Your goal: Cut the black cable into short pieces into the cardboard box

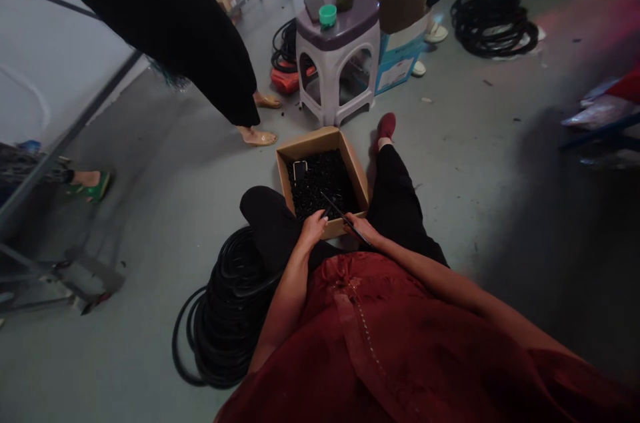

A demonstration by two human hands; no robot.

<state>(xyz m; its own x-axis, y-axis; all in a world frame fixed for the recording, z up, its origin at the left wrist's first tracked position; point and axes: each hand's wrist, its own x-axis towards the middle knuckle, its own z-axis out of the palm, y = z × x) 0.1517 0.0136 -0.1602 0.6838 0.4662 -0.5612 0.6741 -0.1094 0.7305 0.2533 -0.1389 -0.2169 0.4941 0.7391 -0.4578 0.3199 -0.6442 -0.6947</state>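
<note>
- Under the left hand (314, 227) and right hand (361, 228), a cardboard box (310, 146) holds many short black pieces (320, 183).
- Left of the fingers, a large black hose coil (227, 316) remains.
- Right fingers (358, 223) clamp a thin black strip (344, 217); left fingers (320, 217) unclear.

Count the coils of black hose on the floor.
3. One coil lies beside the box, a second coil behind the stool, and a third coil at upper right. More may be hidden.
</note>
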